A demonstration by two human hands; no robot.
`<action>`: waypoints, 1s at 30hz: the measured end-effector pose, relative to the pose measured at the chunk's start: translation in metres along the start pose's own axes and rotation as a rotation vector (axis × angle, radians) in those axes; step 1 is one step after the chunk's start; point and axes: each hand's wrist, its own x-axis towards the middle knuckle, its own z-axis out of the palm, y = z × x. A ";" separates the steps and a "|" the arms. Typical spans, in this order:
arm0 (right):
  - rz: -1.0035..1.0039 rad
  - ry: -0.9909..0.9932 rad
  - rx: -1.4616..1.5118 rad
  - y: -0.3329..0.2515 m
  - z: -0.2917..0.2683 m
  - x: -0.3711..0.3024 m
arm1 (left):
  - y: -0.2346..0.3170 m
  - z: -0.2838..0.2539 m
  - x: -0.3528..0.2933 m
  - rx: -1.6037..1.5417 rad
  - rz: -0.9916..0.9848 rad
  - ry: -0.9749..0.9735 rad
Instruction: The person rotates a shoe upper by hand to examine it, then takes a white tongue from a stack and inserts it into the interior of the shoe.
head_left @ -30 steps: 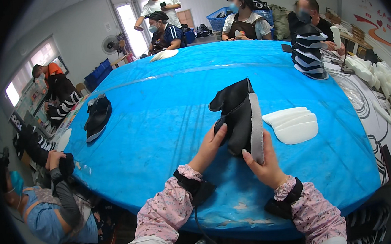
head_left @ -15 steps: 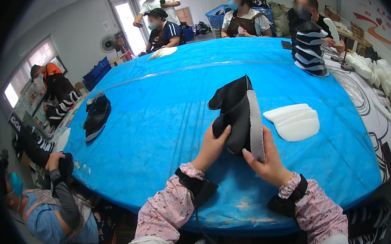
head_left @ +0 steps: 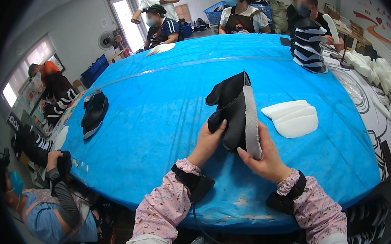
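Between my hands is a black shoe upper (head_left: 234, 112) with a light grey sole side, tilted up above the blue-covered table (head_left: 160, 138). My left hand (head_left: 209, 139) grips its black fabric from the left, the thumb pressed on the near side. From the lower right, my right hand (head_left: 266, 155) holds the grey edge, thumb in front and fingers behind it. Close by on the right lie several overlapping white insoles (head_left: 292, 120). A second black shoe upper (head_left: 94, 114) rests on the table's left part.
At the far right stands a stack of black-and-white shoe uppers (head_left: 309, 46), with many white insoles (head_left: 387, 84) piled beyond the edge. More white insoles (head_left: 160, 49) lie at the far side. Several people sit or stand around the table, one (head_left: 57, 201) close at left.
Both hands still hold the shoe upper, in nearly the same pose. The whole view has shifted slightly, and the person at the far side with the brown apron has lowered their hands.
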 end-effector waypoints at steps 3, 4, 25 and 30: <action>0.019 -0.009 0.011 -0.002 0.000 0.002 | 0.001 -0.001 0.000 0.008 -0.008 0.010; 0.035 -0.017 0.022 -0.002 0.000 0.001 | 0.001 -0.001 0.000 0.016 -0.014 0.027; -0.036 -0.087 0.020 0.003 -0.009 -0.001 | 0.020 -0.001 0.000 -0.164 -0.114 0.111; -0.129 0.080 0.001 0.000 -0.024 0.014 | 0.015 -0.036 0.006 -0.418 0.110 0.006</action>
